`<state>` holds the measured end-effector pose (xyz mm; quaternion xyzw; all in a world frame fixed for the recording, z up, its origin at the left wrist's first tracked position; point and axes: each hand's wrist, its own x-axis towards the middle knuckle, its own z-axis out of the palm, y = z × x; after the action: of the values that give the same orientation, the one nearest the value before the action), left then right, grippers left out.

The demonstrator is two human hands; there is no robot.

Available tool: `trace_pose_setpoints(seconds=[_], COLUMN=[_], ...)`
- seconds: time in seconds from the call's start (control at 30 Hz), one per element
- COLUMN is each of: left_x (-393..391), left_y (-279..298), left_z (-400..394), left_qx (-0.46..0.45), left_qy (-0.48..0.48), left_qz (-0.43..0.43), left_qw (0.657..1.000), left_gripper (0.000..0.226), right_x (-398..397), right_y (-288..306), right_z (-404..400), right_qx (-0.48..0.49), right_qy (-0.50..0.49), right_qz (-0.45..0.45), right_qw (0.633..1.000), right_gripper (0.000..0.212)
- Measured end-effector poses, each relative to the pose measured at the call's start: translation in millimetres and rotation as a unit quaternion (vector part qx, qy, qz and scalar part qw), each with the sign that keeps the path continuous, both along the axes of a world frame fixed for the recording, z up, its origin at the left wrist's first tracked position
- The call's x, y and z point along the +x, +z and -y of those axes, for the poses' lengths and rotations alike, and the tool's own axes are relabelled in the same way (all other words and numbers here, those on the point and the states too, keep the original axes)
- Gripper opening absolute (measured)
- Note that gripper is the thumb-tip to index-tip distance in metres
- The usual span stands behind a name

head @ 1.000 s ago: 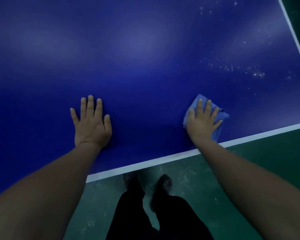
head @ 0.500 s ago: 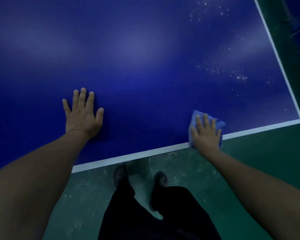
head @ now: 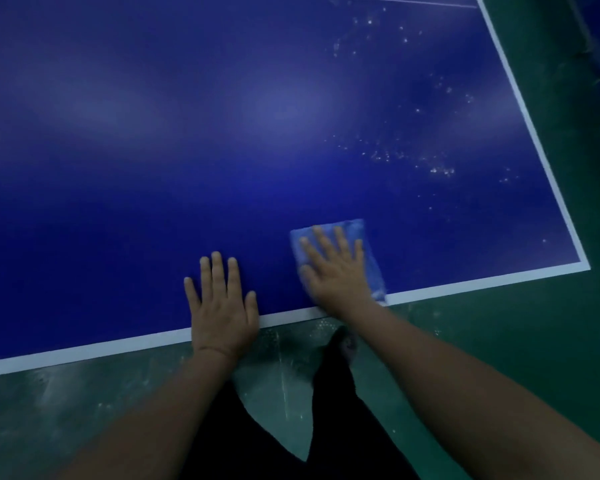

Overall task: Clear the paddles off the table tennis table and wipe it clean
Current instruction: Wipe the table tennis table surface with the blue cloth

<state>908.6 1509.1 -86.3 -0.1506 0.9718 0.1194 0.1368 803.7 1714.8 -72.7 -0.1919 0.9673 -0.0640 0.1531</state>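
No paddles showing; flat right hand [head: 336, 268] pressing light-blue cloth [head: 369, 252] on dark-blue worktop [head: 222, 133], left hand [head: 222, 303] resting flat; white specks [head: 440, 169], probably dust, remaining.

I'm seeing a dim, blue-tinted view, with soft overhead glare pooling on the desk [head: 291, 105]. The right hand [head: 336, 271] is smearing with motion blur, and straight edges are bowing outward.

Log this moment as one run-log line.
step: wiping | right hand: flat on cloth near table edge | left hand: flat on table | white specks: unwiped
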Motion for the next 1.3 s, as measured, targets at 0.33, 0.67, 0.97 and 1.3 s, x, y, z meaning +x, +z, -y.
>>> trace_pose_setpoints(seconds=[0.33,0.67,0.97,1.3], left_x=[-40.8,-40.9,-42.4,-41.1], left_y=[-1.3,-4.5,-5.1,-4.3], left_z=[-106.3,-103.8,-103.2,-102.1], left_qx=[-0.008,-0.046,-0.054,-0.053], left_qy=[-0.007,-0.009,-0.012,-0.019], left_qz=[-0.024,-0.022,-0.027,-0.036], left_qw=[1.0,0.999,0.998,0.998], left_gripper=[0.069,0.067,0.067,0.066], right_x=[-49.4,-105.4,-50.1,-174.9], right_y=[-5.2,-1.0,-12.5,1.4], right_z=[-119.6,-268.1,-118.4,-213.8], right_qx=[-0.014,0.027,-0.016,0.006], right_qy=[-0.253,-0.306,-0.036,-0.395], right_qz=[-0.05,-0.027,-0.043,-0.036], right_qw=[0.966,0.951,0.998,0.918], right_gripper=[0.057,0.059,0.059,0.057])
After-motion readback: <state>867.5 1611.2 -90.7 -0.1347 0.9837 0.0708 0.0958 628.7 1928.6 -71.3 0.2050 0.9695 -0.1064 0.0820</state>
